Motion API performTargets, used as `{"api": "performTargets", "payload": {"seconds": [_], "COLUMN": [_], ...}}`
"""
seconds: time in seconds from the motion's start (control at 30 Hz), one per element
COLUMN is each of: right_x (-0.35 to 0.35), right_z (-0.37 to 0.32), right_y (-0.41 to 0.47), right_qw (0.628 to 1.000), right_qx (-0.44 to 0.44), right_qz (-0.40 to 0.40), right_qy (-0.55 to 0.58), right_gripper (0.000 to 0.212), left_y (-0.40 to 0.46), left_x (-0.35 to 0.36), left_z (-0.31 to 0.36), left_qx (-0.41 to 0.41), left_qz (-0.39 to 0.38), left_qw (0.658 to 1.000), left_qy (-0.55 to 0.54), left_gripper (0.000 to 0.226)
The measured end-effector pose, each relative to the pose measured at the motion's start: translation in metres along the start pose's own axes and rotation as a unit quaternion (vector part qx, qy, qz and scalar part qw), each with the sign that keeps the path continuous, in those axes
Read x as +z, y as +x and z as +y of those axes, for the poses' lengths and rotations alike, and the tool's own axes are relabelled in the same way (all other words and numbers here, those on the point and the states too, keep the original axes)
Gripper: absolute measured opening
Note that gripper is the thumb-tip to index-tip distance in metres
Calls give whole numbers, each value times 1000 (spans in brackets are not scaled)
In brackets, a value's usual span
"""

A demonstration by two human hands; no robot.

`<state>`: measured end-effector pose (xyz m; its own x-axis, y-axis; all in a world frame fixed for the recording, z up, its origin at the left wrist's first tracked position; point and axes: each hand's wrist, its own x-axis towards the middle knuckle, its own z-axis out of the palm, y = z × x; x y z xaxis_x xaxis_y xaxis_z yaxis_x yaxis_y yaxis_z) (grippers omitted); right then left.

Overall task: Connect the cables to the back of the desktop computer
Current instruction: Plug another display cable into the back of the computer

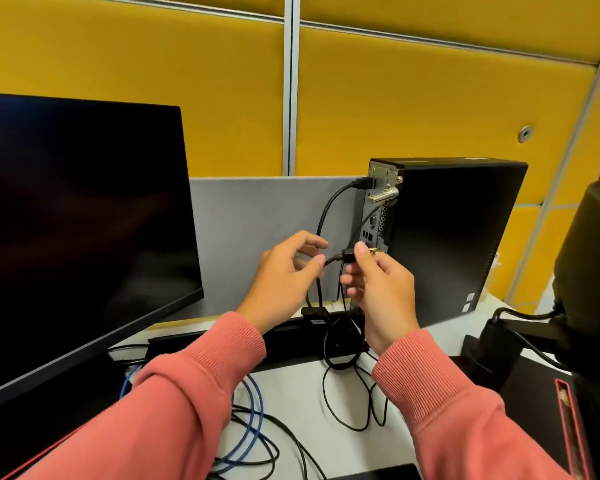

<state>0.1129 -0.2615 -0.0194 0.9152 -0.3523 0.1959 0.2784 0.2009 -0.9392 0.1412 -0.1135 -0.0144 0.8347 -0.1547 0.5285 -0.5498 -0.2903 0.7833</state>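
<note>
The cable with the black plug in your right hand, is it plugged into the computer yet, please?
Not yet: the right hand pinches the black plug just short of the computer.

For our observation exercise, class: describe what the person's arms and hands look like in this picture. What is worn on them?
Both arms are covered by long salmon-pink sleeves of a soft knitted fabric, each ending in a ribbed cuff at the wrist. The left hand and the right hand are bare: no gloves, and no rings, watch or bracelet can be seen. The sleeves are plain, with no visible logos or markings.
</note>
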Motion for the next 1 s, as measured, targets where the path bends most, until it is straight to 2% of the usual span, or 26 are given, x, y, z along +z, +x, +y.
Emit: {"api": "performTargets", "payload": {"seconds": [0.07,0.13,0.27,0.43,0.57,0.63,0.7,0.8,0.87,0.93,1.0], "right_x": [-2,-2,9,17,15,12,8,4,5,7,7], "right_z": [1,0,2,2,1,-2,-9,-30,-45,-58,-65], "right_y": [3,4,5,9,13,18,27,43,55,72,90], "right_qw": [999,999,1000,997,992,990,985,947,913,888,880], "right_qx": [2,2,3,-17,-40,-65,-122,-249,-317,-352,-343], "right_qz": [35,44,-17,-44,-62,-27,48,174,225,251,248], "right_qy": [15,25,-12,-53,-106,-121,-110,-109,-121,-158,-216], "right_gripper": [26,26,32,34,33,29,23,15,10,20,30], "left_y": [6,9,7,8,9,8,8,12,14,20,27], "left_x": [-2,-3,5,-1,-3,-2,-3,-6,-6,-7,-8], "left_z": [-4,-6,-7,-12,-10,-9,-8,-6,-4,-2,-2], "left_qx": [-17,-20,48,47,40,35,27,24,27,22,7], "left_qz": [8,-23,-86,-24,-15,-12,-5,10,33,63,94], "left_qw": [1000,999,995,999,999,999,1000,1000,999,998,995], "left_qy": [-13,-36,9,5,13,11,5,5,-5,-10,-20], "left_gripper": [16,16,21,17,15,16,16,16,15,15,14]}}
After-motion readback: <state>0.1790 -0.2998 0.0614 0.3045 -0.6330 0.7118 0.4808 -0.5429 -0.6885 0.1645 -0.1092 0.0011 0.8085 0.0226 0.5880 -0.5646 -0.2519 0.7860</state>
